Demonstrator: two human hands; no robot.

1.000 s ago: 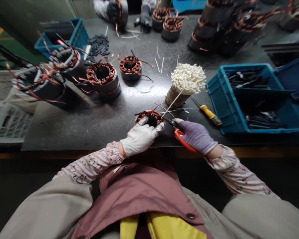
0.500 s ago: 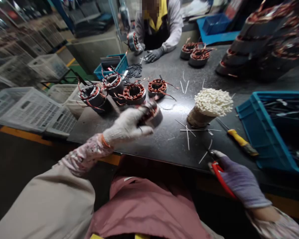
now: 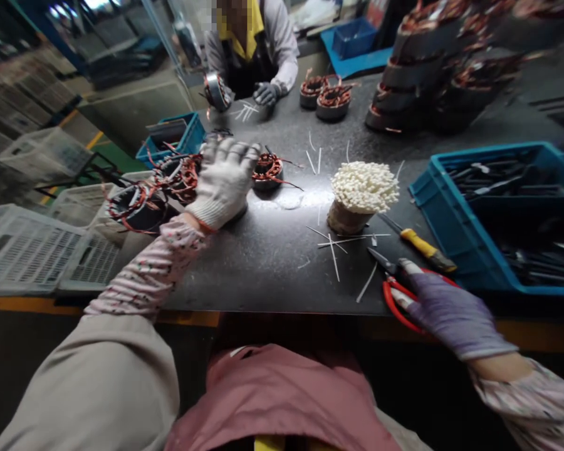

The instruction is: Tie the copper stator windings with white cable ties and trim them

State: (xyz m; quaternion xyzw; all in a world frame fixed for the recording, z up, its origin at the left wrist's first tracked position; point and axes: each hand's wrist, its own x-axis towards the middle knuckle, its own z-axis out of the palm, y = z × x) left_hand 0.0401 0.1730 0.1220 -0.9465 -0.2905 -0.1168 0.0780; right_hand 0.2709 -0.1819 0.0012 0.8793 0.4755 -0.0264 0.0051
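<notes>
Left grip point(image 3: 223, 181), in a white knit glove, is wide open with its fingers spread, and you can see nothing held in it. Right grip point(image 3: 451, 313), in a purple glove, is shut around red-handled cutters point(image 3: 390, 300) with black tips.

Round dark motor cores wound with copper wire point(image 3: 267, 172) sit on the dark tabletop point(image 3: 272, 269), just past your left grip and beside it. You cannot tell if the grip touches one.

Between your grips, a fat bundle of white-tipped strips point(image 3: 361, 188) stands upright, with thin white plastic ties point(image 3: 333, 257) lying loose in front of it. Just past your right grip lies a yellow-handled screwdriver point(image 3: 423, 244), and past that is a blue plastic crate point(image 3: 479, 181) of dark metal bits. Across the tabletop, a co-worker's gray-gloved hand point(image 3: 266, 94) rests near more cores.
</notes>
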